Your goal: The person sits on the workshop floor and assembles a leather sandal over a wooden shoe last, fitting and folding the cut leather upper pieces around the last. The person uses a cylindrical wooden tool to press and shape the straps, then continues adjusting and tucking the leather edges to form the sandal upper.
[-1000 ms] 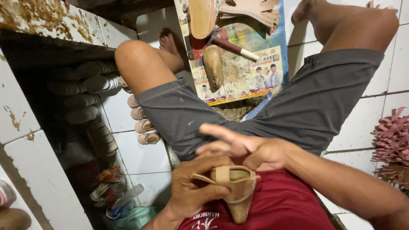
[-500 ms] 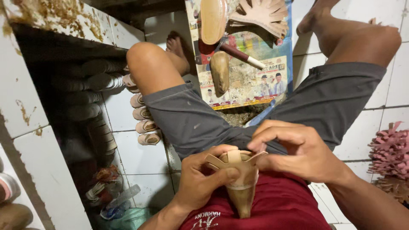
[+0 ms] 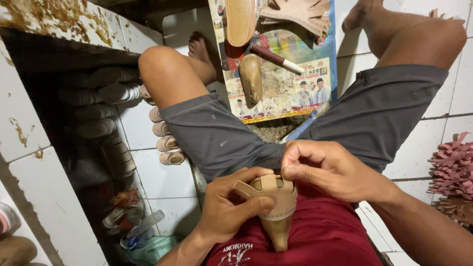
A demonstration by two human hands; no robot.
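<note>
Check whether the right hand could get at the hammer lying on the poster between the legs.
Probably yes. The hammer lies uncovered on the poster ahead, with open space between the thighs. But the right hand is pinching a strap on the shoe, which the left hand grips, so it must let go first.

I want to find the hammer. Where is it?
The hammer lies near the top middle of the head view, on the printed sheet between the person's legs, beside a tan shoe form.
</note>
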